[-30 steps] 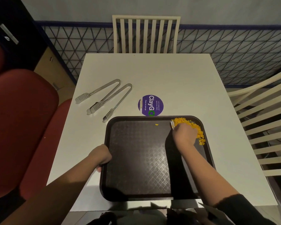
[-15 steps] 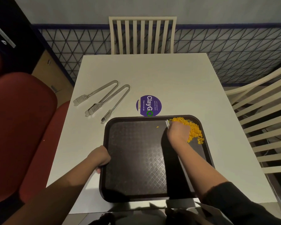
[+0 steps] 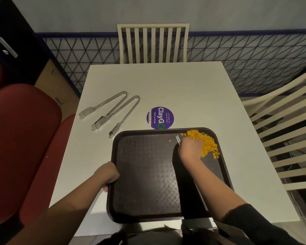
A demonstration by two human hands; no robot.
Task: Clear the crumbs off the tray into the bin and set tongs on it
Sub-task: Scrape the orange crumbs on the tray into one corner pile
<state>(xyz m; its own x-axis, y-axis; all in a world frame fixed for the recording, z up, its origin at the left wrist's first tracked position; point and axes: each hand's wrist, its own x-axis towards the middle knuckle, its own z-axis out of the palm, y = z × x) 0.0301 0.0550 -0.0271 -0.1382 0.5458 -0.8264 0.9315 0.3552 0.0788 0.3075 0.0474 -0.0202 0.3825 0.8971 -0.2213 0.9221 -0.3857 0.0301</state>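
Right hand [image 3: 190, 149] holding white strip [image 3: 178, 139] at crumbs [image 3: 207, 143], left hand [image 3: 107, 172] still gripping tray [image 3: 145, 191]

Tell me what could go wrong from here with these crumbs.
1. The crumbs are heaped against the far right corner of the tray; a push from the right hand, holding a thin white strip, may spill some over the rim onto the table.
2. One stray crumb lies left of the heap and may be missed.
3. The left hand grips one rim only; lifting could tip the heap.
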